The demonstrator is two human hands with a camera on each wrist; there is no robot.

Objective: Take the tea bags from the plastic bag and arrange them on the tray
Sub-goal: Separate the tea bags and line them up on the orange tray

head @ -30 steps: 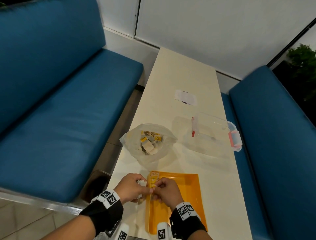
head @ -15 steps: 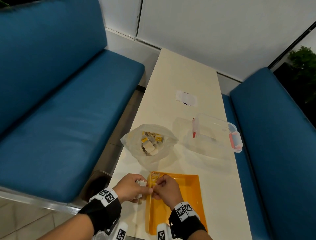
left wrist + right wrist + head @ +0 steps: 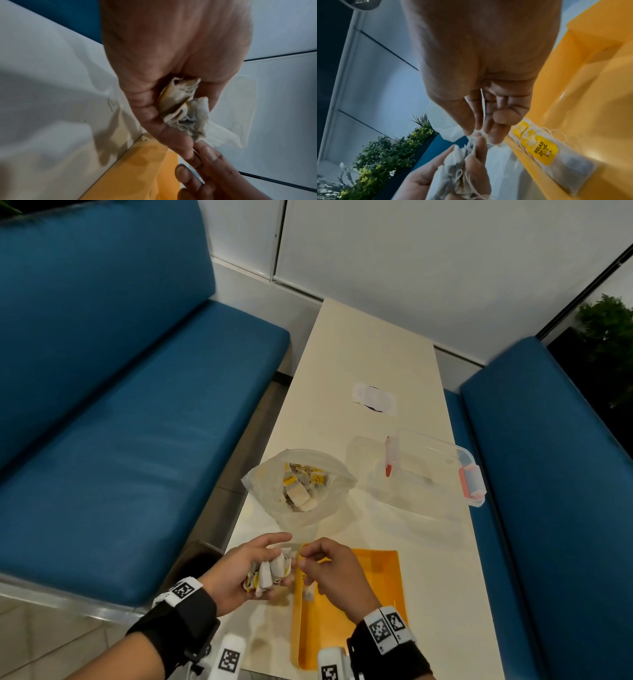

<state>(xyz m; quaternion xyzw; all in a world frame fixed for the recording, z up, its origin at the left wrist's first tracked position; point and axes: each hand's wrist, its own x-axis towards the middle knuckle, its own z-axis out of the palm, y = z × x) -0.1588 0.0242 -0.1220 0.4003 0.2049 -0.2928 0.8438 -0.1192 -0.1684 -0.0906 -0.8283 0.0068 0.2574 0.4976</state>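
Note:
My left hand holds a bunch of white tea bags in its curled fingers, just left of the orange tray. The same bunch of tea bags shows crumpled in the left wrist view. My right hand hovers over the tray's far left corner, its fingertips pinching the top of one bag of the bunch. Tea bags with yellow tags lie along the tray's left wall. The clear plastic bag stands open beyond the tray, with several tea bags inside.
A clear lidded box with red clips sits at the right of the narrow cream table. A white paper patch lies farther back. Blue benches flank the table on both sides, with the table edge close on the left.
Both hands have lifted a little from the tray's corner. My left palm has turned upward, showing the bunch of tea bags, and my right fingertips now pinch at it.

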